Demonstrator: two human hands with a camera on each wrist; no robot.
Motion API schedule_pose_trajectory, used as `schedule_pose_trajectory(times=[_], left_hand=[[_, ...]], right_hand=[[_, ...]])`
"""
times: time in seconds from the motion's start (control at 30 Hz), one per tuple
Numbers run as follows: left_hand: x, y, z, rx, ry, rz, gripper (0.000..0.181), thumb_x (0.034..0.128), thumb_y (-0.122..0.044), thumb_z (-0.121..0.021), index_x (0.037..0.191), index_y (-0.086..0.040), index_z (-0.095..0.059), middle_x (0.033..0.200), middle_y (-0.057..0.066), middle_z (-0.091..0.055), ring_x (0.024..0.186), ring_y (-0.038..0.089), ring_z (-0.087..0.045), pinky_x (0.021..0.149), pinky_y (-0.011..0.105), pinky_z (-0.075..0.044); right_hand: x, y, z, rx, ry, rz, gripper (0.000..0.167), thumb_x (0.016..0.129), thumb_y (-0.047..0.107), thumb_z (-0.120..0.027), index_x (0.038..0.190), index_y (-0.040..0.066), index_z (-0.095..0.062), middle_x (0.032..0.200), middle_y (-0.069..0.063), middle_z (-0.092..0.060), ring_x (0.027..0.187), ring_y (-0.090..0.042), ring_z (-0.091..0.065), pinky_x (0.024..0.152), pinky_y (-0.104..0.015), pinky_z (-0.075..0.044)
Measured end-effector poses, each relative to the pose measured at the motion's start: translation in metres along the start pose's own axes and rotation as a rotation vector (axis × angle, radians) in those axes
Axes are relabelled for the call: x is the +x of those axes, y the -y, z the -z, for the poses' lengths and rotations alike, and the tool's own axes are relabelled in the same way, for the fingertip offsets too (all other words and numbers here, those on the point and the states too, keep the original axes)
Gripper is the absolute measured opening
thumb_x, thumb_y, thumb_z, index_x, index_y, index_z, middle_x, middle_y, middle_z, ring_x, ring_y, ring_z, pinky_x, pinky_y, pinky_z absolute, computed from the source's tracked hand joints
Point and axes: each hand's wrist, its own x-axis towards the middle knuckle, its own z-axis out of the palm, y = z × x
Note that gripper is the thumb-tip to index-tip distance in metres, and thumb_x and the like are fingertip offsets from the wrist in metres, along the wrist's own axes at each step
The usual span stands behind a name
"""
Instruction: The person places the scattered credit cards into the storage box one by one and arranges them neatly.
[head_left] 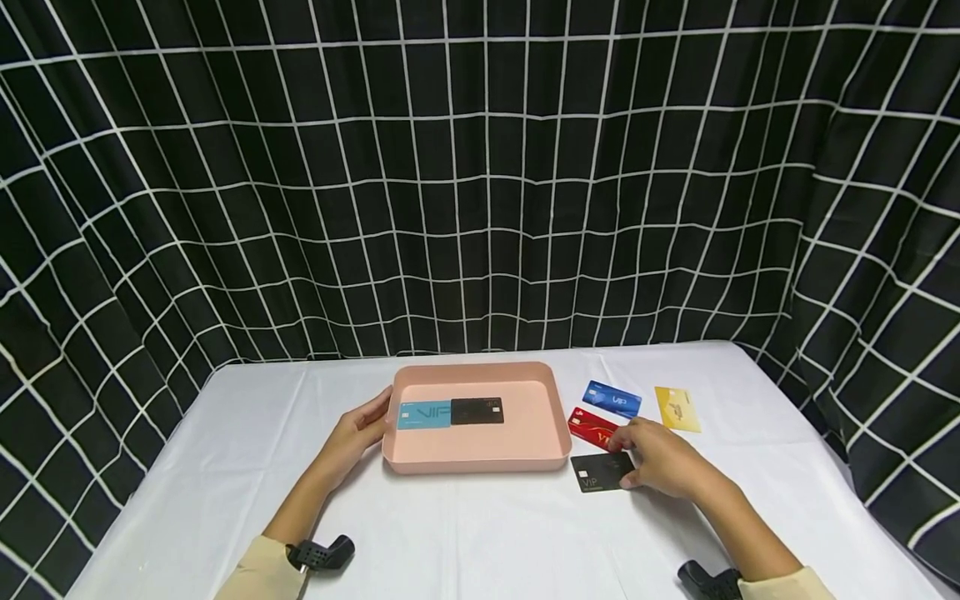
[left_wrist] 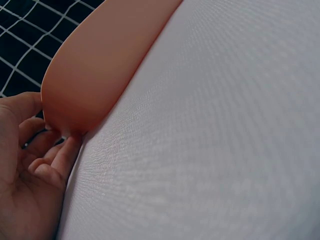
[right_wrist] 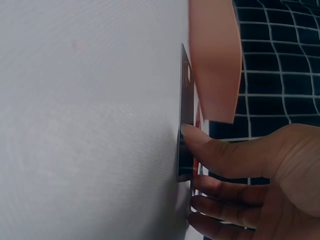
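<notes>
My left hand [head_left: 363,427] holds the left side of a shallow pink tray [head_left: 480,462]; in the left wrist view its fingers [left_wrist: 67,155] bend against the outer wall at a corner. Inside the tray lie a light blue VIP card [head_left: 423,414] and a black card [head_left: 477,411], end to end. My right hand [head_left: 663,458] pinches another black VIP card [head_left: 596,475] by its right end, just outside the tray's near right corner. In the right wrist view, the thumb presses the card's near edge. Whether it is lifted off the cloth, I cannot tell.
A red card [head_left: 588,423] lies right of the tray, partly covered by my right fingers. Behind it is a blue VIP card [head_left: 611,398], and a yellow card [head_left: 678,408] lies further right. White cloth [head_left: 450,533] covers the table; a black gridded curtain [head_left: 480,208] surrounds it.
</notes>
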Motion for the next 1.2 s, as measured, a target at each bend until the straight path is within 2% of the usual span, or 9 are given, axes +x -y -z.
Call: schedule_pose_trajectory(times=[0.27,0.53,0.87,1.07,1.2], left_hand=[[0.0016,0.0042,0.0001,-0.007,0.004,-0.006,0.059,0.1044,-0.014,-0.057,0.158,-0.007,-0.033,0.161,0.016,-0.035,0.148,0.029,-0.035,0.11,0.031,-0.044],[0.0003,0.0034,0.0016,-0.017,0.011,-0.004,0.06,0.1042,-0.014,-0.057,0.159,-0.007,-0.032,0.162,0.015,-0.033,0.148,0.029,-0.034,0.108,0.026,-0.045],[0.0006,0.0027,0.0004,-0.003,0.005,0.006,0.059,0.1045,-0.012,-0.056,0.159,-0.008,-0.032,0.162,0.013,-0.034,0.149,0.027,-0.034,0.11,0.029,-0.044],[0.0011,0.004,0.001,0.001,0.007,0.002,0.059,0.1043,-0.012,-0.056,0.159,-0.007,-0.032,0.162,0.014,-0.034,0.149,0.028,-0.034,0.11,0.03,-0.044],[0.0009,0.0043,0.0009,0.002,0.012,-0.008,0.06,0.1041,-0.012,-0.055,0.159,-0.006,-0.032,0.162,0.015,-0.033,0.149,0.03,-0.033,0.11,0.03,-0.044]], right_hand=[[-0.0012,0.0007,-0.0006,-0.033,0.009,-0.002,0.053,0.066,0.009,-0.094,0.115,0.004,-0.073,0.106,-0.012,-0.067,0.1,-0.03,-0.061,0.09,-0.055,-0.054],[0.0001,0.0013,-0.0008,-0.019,0.004,-0.012,0.046,0.067,0.009,-0.094,0.107,0.009,-0.073,0.1,-0.007,-0.065,0.095,-0.026,-0.059,0.085,-0.053,-0.054],[-0.0036,-0.0009,0.0,-0.025,-0.003,0.066,0.045,0.062,0.005,-0.095,0.101,0.011,-0.073,0.104,-0.007,-0.066,0.094,-0.026,-0.059,0.084,-0.047,-0.052],[-0.0021,-0.0007,0.0006,-0.045,0.01,0.036,0.046,0.062,0.009,-0.096,0.101,0.011,-0.071,0.102,-0.007,-0.066,0.095,-0.026,-0.059,0.086,-0.051,-0.054],[-0.0024,-0.0009,-0.0001,-0.026,0.002,0.02,0.049,0.062,0.011,-0.097,0.099,0.009,-0.066,0.094,-0.004,-0.062,0.091,-0.023,-0.057,0.084,-0.049,-0.053]])
